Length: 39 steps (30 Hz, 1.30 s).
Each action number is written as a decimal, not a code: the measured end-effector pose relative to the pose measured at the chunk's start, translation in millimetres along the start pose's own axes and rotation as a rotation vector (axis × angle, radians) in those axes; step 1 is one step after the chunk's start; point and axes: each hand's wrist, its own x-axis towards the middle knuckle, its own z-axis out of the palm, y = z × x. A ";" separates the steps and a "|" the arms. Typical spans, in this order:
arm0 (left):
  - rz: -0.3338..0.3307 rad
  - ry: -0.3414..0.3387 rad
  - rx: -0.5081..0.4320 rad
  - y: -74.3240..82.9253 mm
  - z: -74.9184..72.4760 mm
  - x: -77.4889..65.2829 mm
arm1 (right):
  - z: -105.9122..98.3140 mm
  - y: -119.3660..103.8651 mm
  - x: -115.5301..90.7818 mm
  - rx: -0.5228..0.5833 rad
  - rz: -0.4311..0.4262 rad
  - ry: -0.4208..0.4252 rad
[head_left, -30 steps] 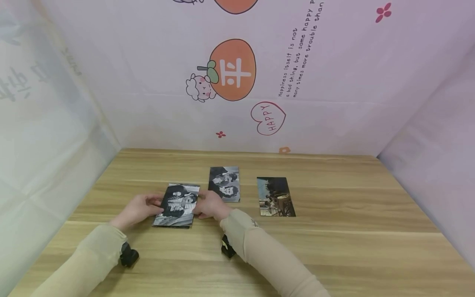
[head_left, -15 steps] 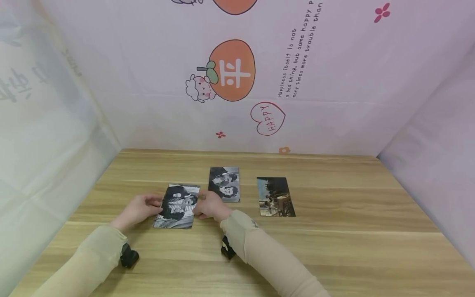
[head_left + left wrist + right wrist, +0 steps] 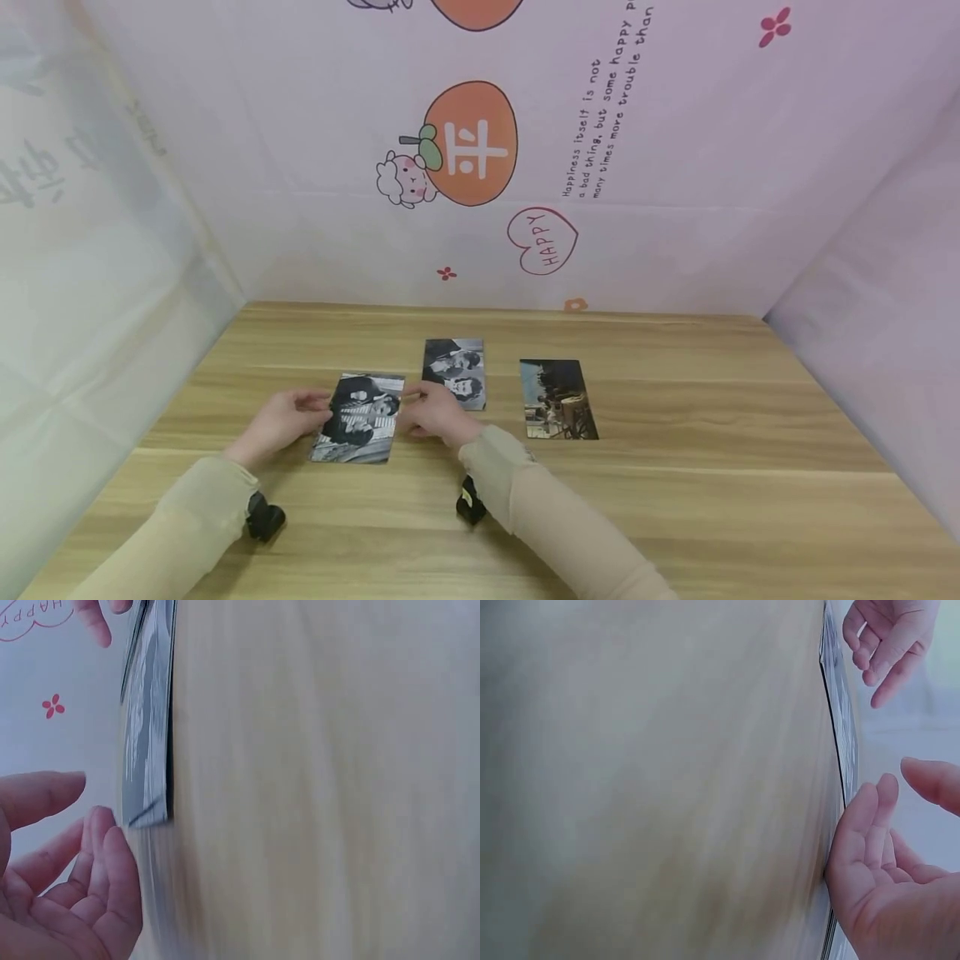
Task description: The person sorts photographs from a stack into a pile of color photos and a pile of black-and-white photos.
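A black-and-white photo card [image 3: 358,418] lies on the wooden table between the two hands. My left hand [image 3: 281,423] is at its left edge; the left wrist view shows the thumb and fingers [image 3: 120,862] apart, with nothing between them. At the card's right edge is my right hand [image 3: 442,417], its thumb spread from the relaxed fingers [image 3: 855,825] in the right wrist view. Just behind the right hand lies a second black-and-white photo card [image 3: 454,363], its lower left corner partly hidden by that hand.
A colour photo card [image 3: 558,400] lies farther right on the wooden table [image 3: 675,517]. White printed cloth [image 3: 660,167] hangs along the back, with cloth walls at left and right. Black wrist devices [image 3: 264,518] sit under both sleeves.
The front photo card has settled, and the dark edge under its lower side no longer shows. My right hand has drawn slightly to the right; the left hand has hardly moved.
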 end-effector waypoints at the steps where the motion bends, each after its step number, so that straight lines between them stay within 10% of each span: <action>1: 0.000 0.012 -0.003 1.6 1.1 0.5 | -1.9 0.5 -0.5 -0.001 -0.006 0.005; 8: -0.012 0.085 -0.041 16.4 10.2 4.3 | -12.3 4.4 -5.1 -0.023 -0.023 0.008; 39: -0.040 0.035 -0.209 67.4 63.4 29.2 | -72.5 14.6 -13.5 0.011 -0.060 0.128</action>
